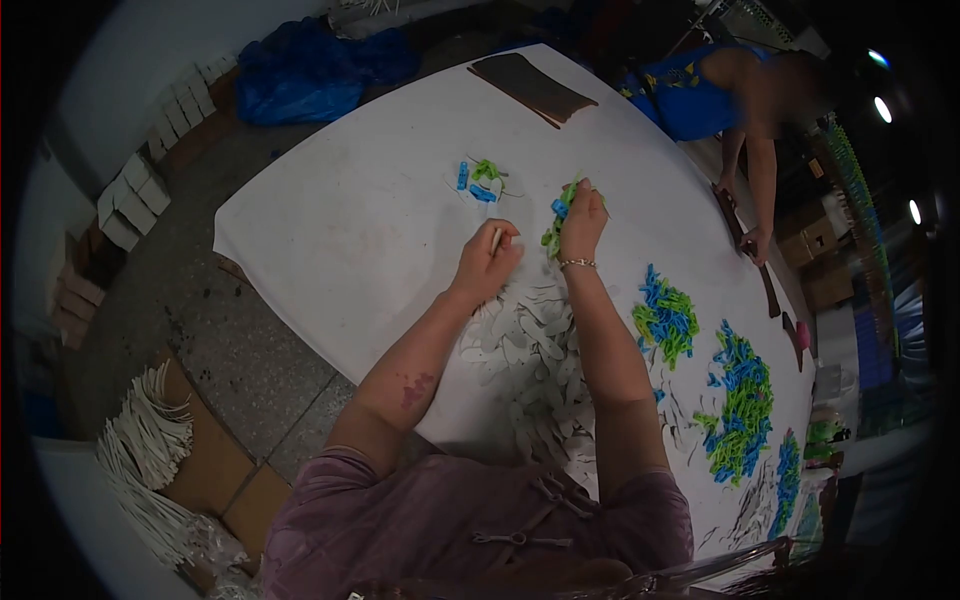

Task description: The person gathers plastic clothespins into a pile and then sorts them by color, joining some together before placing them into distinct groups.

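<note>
My left hand (488,262) is closed, with a small pale piece (496,240) pinched between thumb and fingers. To its right, my right hand (582,228) curls around a bunch of small green and blue plastic pieces (550,238); its palm side is hidden. Just beyond my left hand lies a small loose group of blue and green pieces (483,190) with thin strands. Flat grey-white cutouts (530,335) are heaped on the table below and between my forearms.
The white-topped table (330,220) bears green and blue piles (740,400) at right and a dark flat board (530,88) at the far edge. Across the right edge, a person in blue (690,95) handles a dark strip (765,285). White strips (150,430) lie on the lower left.
</note>
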Tool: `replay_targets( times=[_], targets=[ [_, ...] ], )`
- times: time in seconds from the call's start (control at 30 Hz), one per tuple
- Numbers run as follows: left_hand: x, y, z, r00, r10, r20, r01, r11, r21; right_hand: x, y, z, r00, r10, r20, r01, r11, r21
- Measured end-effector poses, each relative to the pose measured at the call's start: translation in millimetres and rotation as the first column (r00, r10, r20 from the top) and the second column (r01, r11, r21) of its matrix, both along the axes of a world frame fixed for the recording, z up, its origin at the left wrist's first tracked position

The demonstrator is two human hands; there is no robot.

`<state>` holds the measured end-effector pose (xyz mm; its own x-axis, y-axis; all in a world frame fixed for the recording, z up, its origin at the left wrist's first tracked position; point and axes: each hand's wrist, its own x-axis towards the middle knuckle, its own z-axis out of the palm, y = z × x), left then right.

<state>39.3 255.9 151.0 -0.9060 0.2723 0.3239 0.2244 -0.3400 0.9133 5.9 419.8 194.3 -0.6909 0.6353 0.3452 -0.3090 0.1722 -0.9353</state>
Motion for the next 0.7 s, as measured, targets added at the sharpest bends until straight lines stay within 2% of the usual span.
replay_targets(
  times=[0.03,0.07,0.13,0.23,0.27,0.3,0.37,0.43,0.47,0.5,0.53,0.57,0.6,0.63,0.67,0.7],
  targets=[
    [4.2,0.3,4.3,0.98,0.03,-0.197,-0.071,0.976,-0.207,1.5,-10.2,-1.9,1.0,-0.011,-0.011,0.012,0.987,0.162],
    [3.0,1.9,2.3,0.979,0.02,-0.202,-0.063,0.976,-0.21,3.3,-20.0,-3.9,0.999,-0.023,-0.022,0.029,0.947,0.32],
    [0.8,4.9,-3.5,0.946,0.05,-0.32,-0.126,0.967,-0.221,8.3,-42.6,-4.0,1.0,-0.014,-0.006,0.015,0.941,0.337],
    [-0.2,3.6,-4.8,0.933,0.101,-0.344,-0.174,0.967,-0.186,2.0,-32.5,-6.3,1.0,-0.019,0.005,0.016,0.938,0.346],
    [-0.3,3.2,-6.0,0.934,0.092,-0.345,-0.165,0.968,-0.189,-3.6,-15.1,-6.0,0.993,-0.119,0.015,0.107,0.935,0.339],
    [-1.4,3.2,-8.1,0.94,0.112,-0.321,-0.179,0.966,-0.188,-5.8,4.3,-4.4,0.976,-0.216,0.025,0.195,0.922,0.333],
    [-5.2,1.2,-11.8,0.945,0.132,-0.3,-0.192,0.964,-0.183,4.6,52.5,10.7,0.933,-0.361,0.001,0.323,0.836,0.444],
    [-9.6,-1.6,-16.5,1.0,-0.01,0.027,0.013,0.995,-0.095,23.9,111.2,17.3,0.879,-0.477,0.009,0.383,0.716,0.584],
    [-12.0,0.0,-19.0,1.0,-0.012,0.024,0.015,0.996,-0.092,39.4,135.8,22.0,0.847,-0.529,0.056,0.362,0.651,0.667],
    [-14.7,2.4,-21.9,0.995,0.015,-0.101,-0.027,0.993,-0.111,57.1,156.9,25.4,0.807,-0.583,0.097,0.332,0.582,0.743],
    [-16.2,5.0,-25.1,0.974,0.039,-0.223,-0.068,0.99,-0.126,73.8,177.4,32.0,0.735,-0.625,0.263,0.191,0.563,0.804],
    [-17.4,7.6,-28.5,0.975,0.032,-0.221,-0.061,0.99,-0.127,88.8,190.2,35.8,0.625,-0.663,0.412,0.041,0.555,0.831],
    [-18.7,10.5,-31.2,0.989,0.022,-0.148,-0.049,0.982,-0.182,101.0,194.9,29.8,0.62,-0.667,0.414,0.045,0.556,0.83],
    [-18.4,12.6,-31.9,0.997,0.015,-0.073,-0.032,0.971,-0.236,112.5,198.0,20.7,0.545,-0.766,0.341,-0.1,0.345,0.933],
    [-17.3,13.9,-32.9,0.997,0.006,-0.073,-0.023,0.97,-0.241,120.5,202.2,13.1,0.484,-0.841,0.24,-0.261,0.123,0.957],
    [-16.4,15.0,-31.9,0.986,0.054,-0.156,-0.096,0.954,-0.282,121.5,192.7,11.8,0.521,-0.811,0.266,-0.288,0.126,0.949]
  ],
)
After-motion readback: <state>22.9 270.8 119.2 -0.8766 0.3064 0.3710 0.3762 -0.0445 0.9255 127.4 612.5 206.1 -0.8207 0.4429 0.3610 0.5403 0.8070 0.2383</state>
